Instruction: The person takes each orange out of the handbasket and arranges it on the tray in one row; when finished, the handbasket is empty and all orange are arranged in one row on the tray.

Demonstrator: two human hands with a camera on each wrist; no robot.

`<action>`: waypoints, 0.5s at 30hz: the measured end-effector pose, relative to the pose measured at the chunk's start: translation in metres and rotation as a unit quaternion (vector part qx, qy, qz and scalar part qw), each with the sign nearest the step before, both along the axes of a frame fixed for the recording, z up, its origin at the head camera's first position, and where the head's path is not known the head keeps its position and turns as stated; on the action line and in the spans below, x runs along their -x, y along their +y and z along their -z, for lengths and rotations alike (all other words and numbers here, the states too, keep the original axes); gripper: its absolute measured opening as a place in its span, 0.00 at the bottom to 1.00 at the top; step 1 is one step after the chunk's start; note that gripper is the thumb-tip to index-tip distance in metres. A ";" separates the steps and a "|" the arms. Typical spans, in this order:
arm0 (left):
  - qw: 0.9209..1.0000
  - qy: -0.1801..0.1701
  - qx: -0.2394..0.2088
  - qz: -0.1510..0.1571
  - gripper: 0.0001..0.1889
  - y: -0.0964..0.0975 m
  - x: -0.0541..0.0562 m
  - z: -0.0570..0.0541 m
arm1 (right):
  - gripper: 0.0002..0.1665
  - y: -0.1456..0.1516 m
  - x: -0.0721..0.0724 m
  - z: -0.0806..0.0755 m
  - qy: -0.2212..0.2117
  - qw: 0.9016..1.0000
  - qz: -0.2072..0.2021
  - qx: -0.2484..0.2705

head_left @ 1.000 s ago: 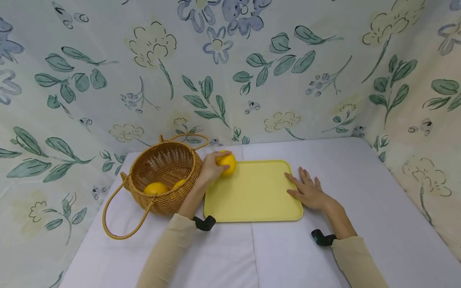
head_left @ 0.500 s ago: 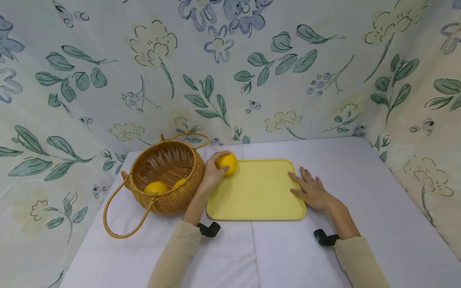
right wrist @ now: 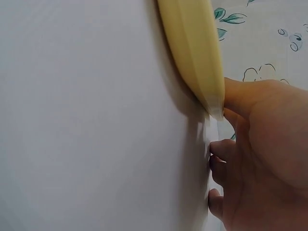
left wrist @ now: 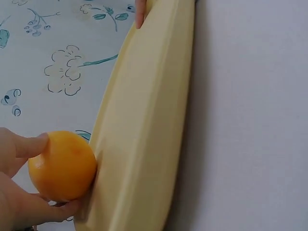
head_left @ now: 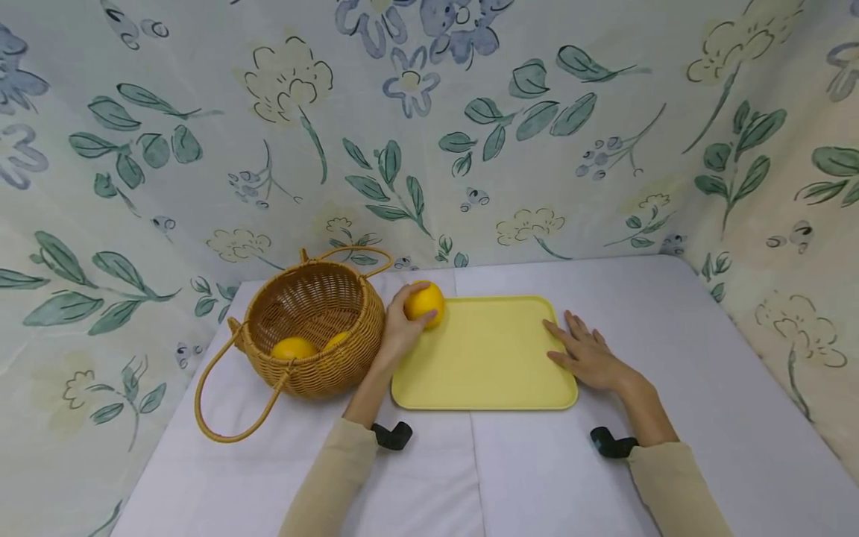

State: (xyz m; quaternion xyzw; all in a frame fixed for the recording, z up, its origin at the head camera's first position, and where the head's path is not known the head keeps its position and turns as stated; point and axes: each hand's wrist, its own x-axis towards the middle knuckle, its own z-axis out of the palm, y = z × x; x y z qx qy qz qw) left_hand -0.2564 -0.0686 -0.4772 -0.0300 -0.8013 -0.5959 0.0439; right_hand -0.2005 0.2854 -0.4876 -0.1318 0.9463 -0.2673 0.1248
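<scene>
My left hand point(head_left: 403, 321) holds an orange point(head_left: 426, 303) between thumb and fingers at the back left corner of a pale yellow tray point(head_left: 483, 358). In the left wrist view the orange point(left wrist: 62, 166) sits right at the tray's rim, thumb on one side and fingers under the other. On the tray's right edge rests my right hand point(head_left: 590, 358), its fingers spread and fairly straight, thumb over the rim. The right wrist view has the tray's corner point(right wrist: 197, 53) against that thumb, with the other fingertips down on the white cloth.
A wicker basket point(head_left: 362, 328) stands left of the tray, close beside my left forearm, with one handle point(head_left: 201, 403) folded out to the front left. More yellow-orange fruit point(head_left: 294, 348) lies inside it. A floral cloth point(head_left: 429, 149) hangs behind the white-covered table point(head_left: 429, 477).
The tray has slid a little to the right, and my right hand has shifted right with it. My left wrist has moved slightly right, while the orange stays nearly in place in its grip.
</scene>
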 end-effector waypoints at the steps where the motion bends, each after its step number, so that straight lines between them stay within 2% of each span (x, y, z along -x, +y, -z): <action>1: 1.000 0.005 0.001 -0.002 0.27 0.000 0.000 0.001 | 0.41 0.000 0.000 0.000 0.000 1.000 0.000 -0.001; 4: 1.000 0.012 0.002 -0.006 0.26 0.000 -0.001 0.003 | 0.42 0.002 0.000 0.000 -0.004 1.000 0.000 0.002; 15: 1.000 0.029 0.005 0.009 0.27 -0.002 -0.003 0.010 | 0.43 0.006 0.001 0.001 -0.005 1.000 0.002 -0.003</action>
